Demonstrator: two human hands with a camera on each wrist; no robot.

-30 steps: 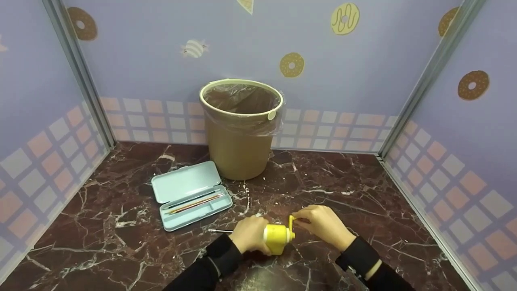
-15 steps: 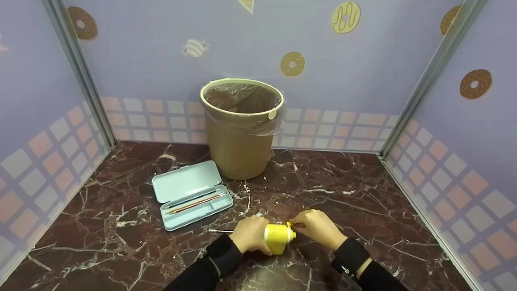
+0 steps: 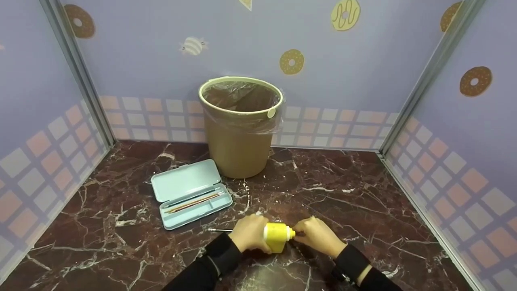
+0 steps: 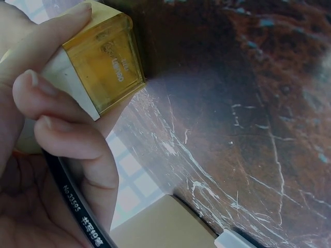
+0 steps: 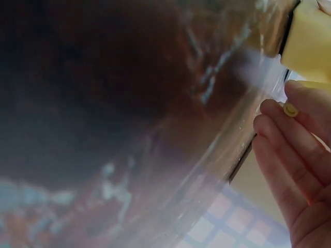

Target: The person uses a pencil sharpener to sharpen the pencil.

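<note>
My left hand (image 3: 248, 234) grips a yellow-and-white crank pencil sharpener (image 3: 277, 238) just above the tabletop. A black pencil (image 4: 71, 199) runs under the curled fingers toward the sharpener's white side; its far end pokes out left of the hand in the head view. At the sharpener's other side, my right hand (image 3: 317, 236) pinches the small yellow crank handle (image 5: 290, 110) between thumb and fingers. The crank arm is mostly hidden by that hand. Through the sharpener's clear yellow shavings box (image 4: 111, 64), seen in the left wrist view, the contents are unclear.
A light blue pencil case (image 3: 186, 182) lies open at the left, with several pencils (image 3: 194, 203) inside. Behind it stands a beige bin (image 3: 239, 149) lined with a plastic bag. Small pale specks dot the dark marbled table (image 3: 343, 210). Patterned walls enclose three sides.
My right hand has turned the crank from pointing upward to lower down, dipping slightly beside the sharpener. The left hand keeps the sharpener and pencil in nearly the same spot.
</note>
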